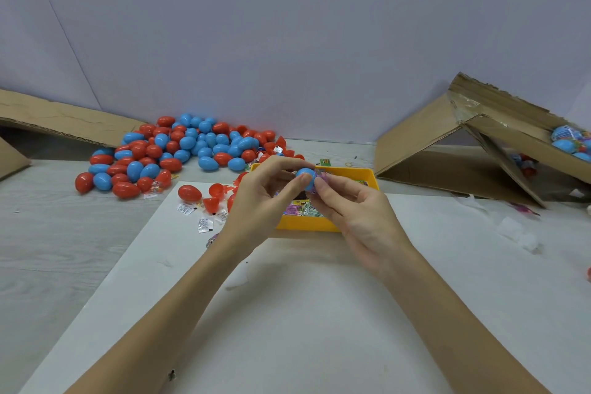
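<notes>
Wide grey desk (pixel 64 265) under it all, with a big white sheet (pixel 319 329) laid on top. At the far right, a brown cardboard box (pixel 431 150) tipped on its side, some blue eggs inside. At the far left, a flat piece of cardboard (pixel 64 125) leaning low. Between them, by the wall, a big heap of red and blue plastic eggs (pixel 179 150). Nearer, a yellow tray (pixel 307 224) with small bright packets in it.

Just above the tray, two hands close together. Left hand (pixel 265 198) curled, thumb and fingertips pinching a small blue egg (pixel 306 176) — smooth, shiny, sky blue, up in the air over the tray. Hard to tell if whole or just half. Right hand (pixel 351 208) pinching a tiny purple packet (pixel 321 176) — touching the egg's right side.
</notes>
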`<state>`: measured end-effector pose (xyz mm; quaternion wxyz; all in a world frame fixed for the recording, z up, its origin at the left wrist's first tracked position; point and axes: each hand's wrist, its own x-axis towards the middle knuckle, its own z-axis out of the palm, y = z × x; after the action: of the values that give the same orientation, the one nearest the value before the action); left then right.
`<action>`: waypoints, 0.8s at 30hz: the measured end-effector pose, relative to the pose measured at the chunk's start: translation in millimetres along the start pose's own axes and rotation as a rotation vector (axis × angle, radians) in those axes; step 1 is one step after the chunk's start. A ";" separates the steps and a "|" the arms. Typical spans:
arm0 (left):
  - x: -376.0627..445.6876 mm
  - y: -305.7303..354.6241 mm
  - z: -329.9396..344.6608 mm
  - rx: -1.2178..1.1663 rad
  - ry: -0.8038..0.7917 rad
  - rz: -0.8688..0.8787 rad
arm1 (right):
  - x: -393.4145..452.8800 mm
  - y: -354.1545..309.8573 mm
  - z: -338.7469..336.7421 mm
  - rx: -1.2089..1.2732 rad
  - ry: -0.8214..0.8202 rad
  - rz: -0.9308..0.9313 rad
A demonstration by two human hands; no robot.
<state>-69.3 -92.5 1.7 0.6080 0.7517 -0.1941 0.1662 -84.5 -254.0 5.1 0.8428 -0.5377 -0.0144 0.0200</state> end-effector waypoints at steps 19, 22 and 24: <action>0.3 -1.8 -9.0 0.330 -0.140 0.264 | -2.1 -6.1 2.6 0.299 -0.112 0.357; 0.3 -4.5 -8.1 0.331 -0.151 0.264 | -2.5 -5.3 4.7 0.334 -0.110 0.400; -0.2 -6.0 -6.5 0.326 -0.118 0.278 | -3.2 -5.8 6.2 0.346 -0.121 0.420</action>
<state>-66.6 -85.1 -2.2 0.4373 0.8145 -0.3015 0.2332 -87.9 -251.0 12.9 0.8970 -0.3749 0.0508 0.2285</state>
